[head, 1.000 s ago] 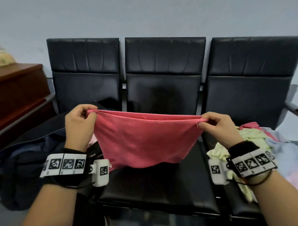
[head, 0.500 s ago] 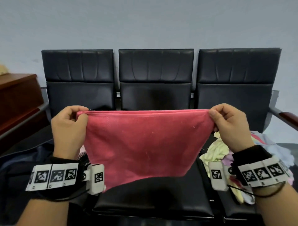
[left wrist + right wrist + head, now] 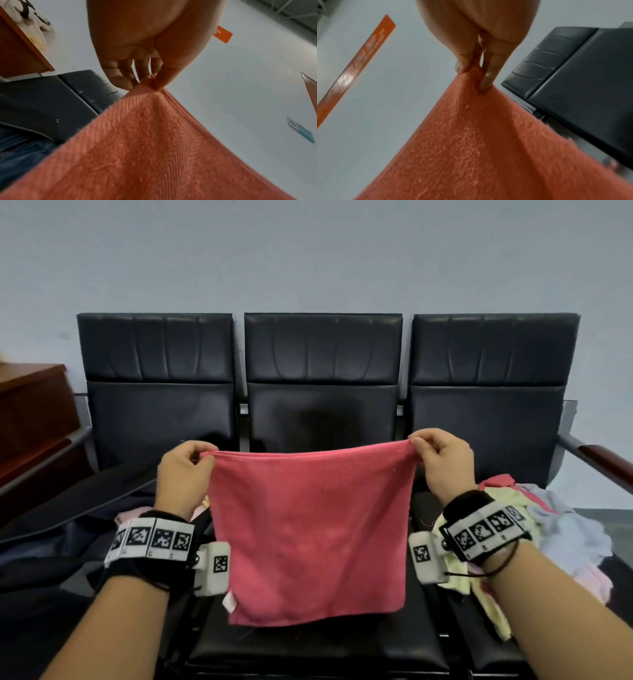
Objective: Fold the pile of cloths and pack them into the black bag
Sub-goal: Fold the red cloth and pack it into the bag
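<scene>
A pink-red cloth (image 3: 308,535) hangs flat and square in the air over the middle seat, held up by its two top corners. My left hand (image 3: 202,458) pinches the top left corner (image 3: 149,82) between thumb and fingers. My right hand (image 3: 416,445) pinches the top right corner (image 3: 471,73) the same way. The pile of cloths (image 3: 561,539), yellow, pale blue and pink, lies on the right seat. The black bag (image 3: 61,529) lies open on the left seat, with pale pink fabric (image 3: 132,513) showing inside it.
A row of three black padded chairs (image 3: 322,419) stands against a pale wall. A brown wooden cabinet (image 3: 30,412) is at the far left. The right end of the row has a wooden armrest (image 3: 603,457).
Both hands have lifted the cloth and spread it; it now hangs as a flat square with its lower edge and white tag showing. The view has tilted up.
</scene>
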A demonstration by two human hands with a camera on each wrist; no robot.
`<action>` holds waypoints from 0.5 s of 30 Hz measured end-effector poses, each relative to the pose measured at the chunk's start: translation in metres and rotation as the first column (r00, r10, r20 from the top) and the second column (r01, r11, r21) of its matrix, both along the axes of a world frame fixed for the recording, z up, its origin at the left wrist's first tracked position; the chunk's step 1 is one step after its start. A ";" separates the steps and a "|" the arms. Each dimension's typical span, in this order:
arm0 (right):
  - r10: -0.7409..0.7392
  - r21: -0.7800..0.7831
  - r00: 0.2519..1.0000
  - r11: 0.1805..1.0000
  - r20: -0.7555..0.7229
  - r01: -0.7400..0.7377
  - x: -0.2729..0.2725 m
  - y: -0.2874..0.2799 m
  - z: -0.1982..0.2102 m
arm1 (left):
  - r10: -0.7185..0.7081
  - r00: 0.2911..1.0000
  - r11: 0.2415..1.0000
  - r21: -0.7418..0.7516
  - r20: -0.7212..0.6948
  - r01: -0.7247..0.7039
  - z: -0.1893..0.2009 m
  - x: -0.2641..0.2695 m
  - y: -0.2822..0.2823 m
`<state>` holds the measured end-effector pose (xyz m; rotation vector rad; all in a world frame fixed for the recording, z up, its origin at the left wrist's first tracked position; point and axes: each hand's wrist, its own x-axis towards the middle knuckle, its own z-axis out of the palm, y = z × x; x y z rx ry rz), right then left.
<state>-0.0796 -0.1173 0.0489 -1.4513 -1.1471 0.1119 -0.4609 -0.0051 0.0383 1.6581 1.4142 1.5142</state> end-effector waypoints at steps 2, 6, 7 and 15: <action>0.008 0.084 0.998 0.996 -0.054 -0.004 -0.002 0.007 0.010 | 0.012 1.000 0.999 0.046 -0.008 -0.011 0.008 0.000 0.009; 0.078 0.189 0.989 0.980 -0.129 -0.053 0.000 0.001 0.023 | -0.040 0.999 0.989 0.141 0.033 0.035 0.026 -0.004 0.011; 0.088 0.196 0.989 0.979 -0.121 -0.063 0.001 -0.005 0.021 | -0.054 0.998 0.985 0.166 0.028 0.049 0.027 -0.006 0.007; 0.195 -0.053 0.966 0.977 -0.168 -0.206 -0.003 -0.057 -0.050 | -0.202 0.979 0.976 -0.081 0.021 0.203 -0.024 -0.023 -0.023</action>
